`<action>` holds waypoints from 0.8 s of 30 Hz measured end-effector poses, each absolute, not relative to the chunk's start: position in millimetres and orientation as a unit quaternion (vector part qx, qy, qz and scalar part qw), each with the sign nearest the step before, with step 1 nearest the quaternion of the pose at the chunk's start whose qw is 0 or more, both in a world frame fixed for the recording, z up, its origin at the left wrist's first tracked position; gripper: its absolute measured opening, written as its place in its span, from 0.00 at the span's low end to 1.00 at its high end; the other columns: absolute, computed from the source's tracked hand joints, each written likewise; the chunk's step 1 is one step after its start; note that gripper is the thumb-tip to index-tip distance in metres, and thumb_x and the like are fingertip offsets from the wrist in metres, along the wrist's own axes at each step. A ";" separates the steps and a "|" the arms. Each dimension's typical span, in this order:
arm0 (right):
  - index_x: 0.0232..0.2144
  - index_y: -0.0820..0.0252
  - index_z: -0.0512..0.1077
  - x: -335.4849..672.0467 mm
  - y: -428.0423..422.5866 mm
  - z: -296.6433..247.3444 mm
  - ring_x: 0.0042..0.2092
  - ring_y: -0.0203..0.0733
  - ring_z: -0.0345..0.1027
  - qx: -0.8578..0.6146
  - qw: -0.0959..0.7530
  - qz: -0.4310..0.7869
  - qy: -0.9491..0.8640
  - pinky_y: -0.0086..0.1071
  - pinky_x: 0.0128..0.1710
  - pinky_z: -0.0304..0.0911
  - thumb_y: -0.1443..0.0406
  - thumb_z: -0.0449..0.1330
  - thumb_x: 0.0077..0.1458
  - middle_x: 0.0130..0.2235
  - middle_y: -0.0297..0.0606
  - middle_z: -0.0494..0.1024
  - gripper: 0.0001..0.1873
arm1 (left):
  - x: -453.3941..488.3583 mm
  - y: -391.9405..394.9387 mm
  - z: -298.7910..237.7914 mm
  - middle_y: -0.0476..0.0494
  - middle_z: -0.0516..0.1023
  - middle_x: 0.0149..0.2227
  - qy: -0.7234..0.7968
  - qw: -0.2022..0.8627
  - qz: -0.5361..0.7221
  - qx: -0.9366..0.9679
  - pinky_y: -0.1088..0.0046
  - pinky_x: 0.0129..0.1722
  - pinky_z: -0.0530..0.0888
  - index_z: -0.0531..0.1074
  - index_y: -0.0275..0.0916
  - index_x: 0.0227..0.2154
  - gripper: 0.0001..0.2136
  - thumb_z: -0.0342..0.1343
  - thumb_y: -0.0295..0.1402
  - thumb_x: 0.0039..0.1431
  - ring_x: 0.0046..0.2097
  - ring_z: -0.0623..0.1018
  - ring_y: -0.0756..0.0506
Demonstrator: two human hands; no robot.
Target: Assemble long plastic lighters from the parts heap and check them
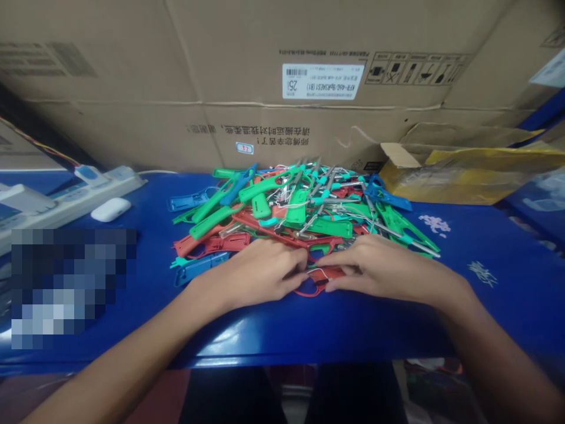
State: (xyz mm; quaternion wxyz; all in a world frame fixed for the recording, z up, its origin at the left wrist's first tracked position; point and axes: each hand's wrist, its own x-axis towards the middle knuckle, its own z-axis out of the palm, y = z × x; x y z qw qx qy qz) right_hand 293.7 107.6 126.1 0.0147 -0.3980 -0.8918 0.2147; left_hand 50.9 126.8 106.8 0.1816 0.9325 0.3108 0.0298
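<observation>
Just in front of a heap of lighter parts, both of my hands are at a red lighter shell [332, 273] with a white wire and a small black part in it. My left hand [269, 268] is closed, its curled fingers gripping the left end of the shell. From the other side, my right hand [379, 265] pinches at the shell with thumb and index finger. My fingers hide part of it. Green shells [267, 187], a blue shell [200, 268] and metal lighter tubes [325, 181] with teal collars lie tangled in the heap behind.
A large cardboard box [247, 70] walls off the back of the blue table [229, 330]. To the right stand a taped open carton [454, 174], small pink pieces [435, 224] and thin pale pieces [482, 274]. Power strips [75, 197] and a white case [111, 209] lie left.
</observation>
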 end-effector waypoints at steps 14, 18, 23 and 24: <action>0.49 0.51 0.80 289.4 105.8 120.4 0.36 0.41 0.79 -0.379 0.026 0.191 -0.905 0.30 0.35 0.62 0.62 0.59 0.67 0.37 0.36 0.86 0.12 | 49.4 126.8 102.1 0.46 0.77 0.37 0.305 0.165 0.044 0.937 0.70 0.31 0.64 0.73 0.38 0.36 0.07 0.55 0.35 0.69 0.36 0.76 0.46; 0.47 0.50 0.81 289.6 106.5 120.0 0.39 0.40 0.80 -0.368 0.033 0.209 -0.905 0.30 0.38 0.64 0.63 0.59 0.67 0.40 0.35 0.86 0.12 | 48.3 127.3 102.4 0.46 0.77 0.35 0.298 0.164 0.053 0.939 0.71 0.29 0.64 0.73 0.38 0.36 0.07 0.55 0.35 0.69 0.34 0.76 0.48; 0.48 0.49 0.81 290.4 106.6 119.4 0.40 0.41 0.80 -0.350 0.060 0.226 -0.907 0.30 0.41 0.67 0.63 0.58 0.67 0.41 0.36 0.86 0.12 | 49.8 125.8 105.4 0.46 0.77 0.34 0.293 0.154 0.054 0.942 0.71 0.28 0.62 0.73 0.38 0.35 0.08 0.53 0.33 0.69 0.30 0.74 0.48; 0.48 0.48 0.81 290.4 106.7 119.2 0.40 0.41 0.80 -0.351 0.061 0.227 -0.907 0.31 0.41 0.67 0.63 0.58 0.67 0.41 0.36 0.86 0.12 | 51.2 125.1 105.5 0.46 0.77 0.33 0.294 0.142 0.055 0.943 0.71 0.27 0.62 0.73 0.38 0.34 0.07 0.53 0.32 0.68 0.30 0.74 0.48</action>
